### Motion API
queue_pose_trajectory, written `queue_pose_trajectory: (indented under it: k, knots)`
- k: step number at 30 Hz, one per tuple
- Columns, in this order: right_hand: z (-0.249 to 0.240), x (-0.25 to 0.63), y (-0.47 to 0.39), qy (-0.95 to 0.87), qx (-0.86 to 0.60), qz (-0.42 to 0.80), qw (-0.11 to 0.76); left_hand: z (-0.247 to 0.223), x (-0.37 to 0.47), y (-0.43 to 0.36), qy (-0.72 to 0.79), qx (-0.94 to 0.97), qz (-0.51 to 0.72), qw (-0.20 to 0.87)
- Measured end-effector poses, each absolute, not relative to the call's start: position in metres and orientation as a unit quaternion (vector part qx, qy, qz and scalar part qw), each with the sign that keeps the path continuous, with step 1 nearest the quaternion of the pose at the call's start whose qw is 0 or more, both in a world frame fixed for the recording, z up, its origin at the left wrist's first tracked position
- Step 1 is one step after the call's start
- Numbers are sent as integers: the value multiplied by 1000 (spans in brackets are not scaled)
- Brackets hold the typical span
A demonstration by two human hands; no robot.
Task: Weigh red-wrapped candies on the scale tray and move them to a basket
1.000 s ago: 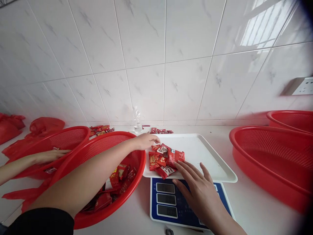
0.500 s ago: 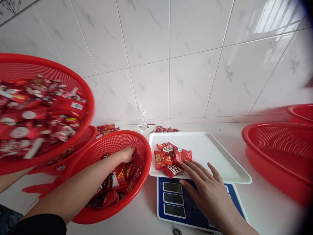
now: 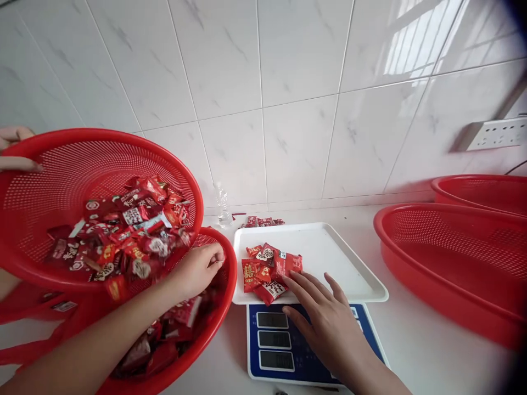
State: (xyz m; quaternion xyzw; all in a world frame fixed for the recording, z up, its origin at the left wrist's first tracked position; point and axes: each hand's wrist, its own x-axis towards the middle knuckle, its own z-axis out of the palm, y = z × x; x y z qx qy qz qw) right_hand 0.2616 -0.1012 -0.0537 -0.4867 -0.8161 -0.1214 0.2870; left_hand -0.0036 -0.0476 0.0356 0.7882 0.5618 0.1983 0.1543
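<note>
My left hand is above the lower red basket, its fingers curled together; what they hold, if anything, I cannot make out. Under it lie red snack packets, partly blurred. My right hand is open, fingers spread, with the fingertips touching a small pile of red packets on the left part of a white tray. The tray rests on a blue digital scale. Another person's hand grips a tilted red basket, and packets spill from it over my left forearm.
Two red baskets stand at the right. Behind the tray are a clear plastic bottle and several loose packets by the tiled wall. A power strip is fixed to the wall at the right.
The other person's basket has swung right and tipped, and its packets now slide toward the lower basket. My left hand has risen from among the packets. My right hand stays at the pile.
</note>
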Motion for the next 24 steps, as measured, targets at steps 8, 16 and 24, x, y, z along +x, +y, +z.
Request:
queue_pose_trajectory:
  k: [8,16,24]
  knots:
    - [-55,259,-102,-809,-495,-100,300,38,52,-48,494,787,271,252]
    - [-51,259,-104,-812,-496,-75,298,54,52,-119,493,814,282,123]
    - [-47,257,-106,-805,-502,-58,312,-35,54,-171,325,841,433,10]
